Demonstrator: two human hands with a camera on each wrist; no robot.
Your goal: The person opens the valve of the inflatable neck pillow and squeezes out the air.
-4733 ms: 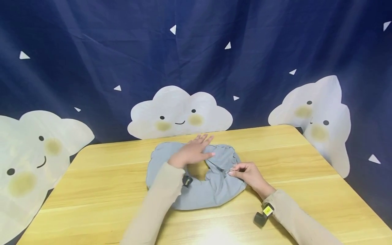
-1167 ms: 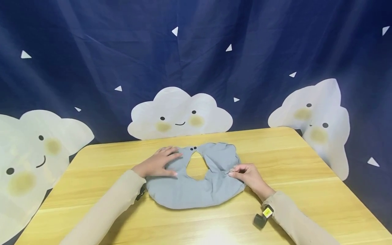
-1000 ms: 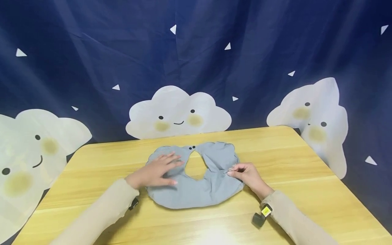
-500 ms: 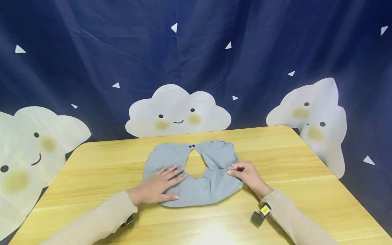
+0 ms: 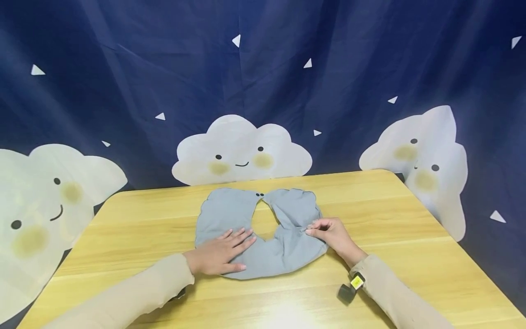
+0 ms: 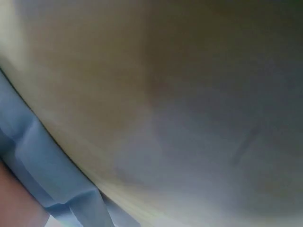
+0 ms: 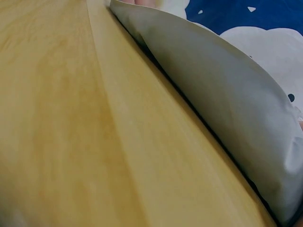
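A flat grey U-shaped inflatable neck pillow (image 5: 283, 246) lies on the wooden table (image 5: 390, 214), its open ends pointing away from me. My left hand (image 5: 223, 253) lies flat on the pillow's lower left part, fingers straight and spread. At the pillow's right edge my right hand (image 5: 324, 230) pinches a small part between thumb and fingers. The right wrist view shows the grey pillow (image 7: 236, 109) edge-on above the tabletop. Blurred blue-grey fabric (image 6: 42, 170) fills the lower left of the left wrist view.
A dark blue curtain (image 5: 263, 68) with white smiling clouds hangs behind the table. Both arms wear beige sleeves. A small black device with a yellow tag (image 5: 352, 287) sits at my right wrist. The table's far right corner (image 5: 390, 173) is rounded.
My left hand has slid from the pillow's upper left lobe down toward me along the left side, pressing it flat. The right hand has kept its pinch in place.
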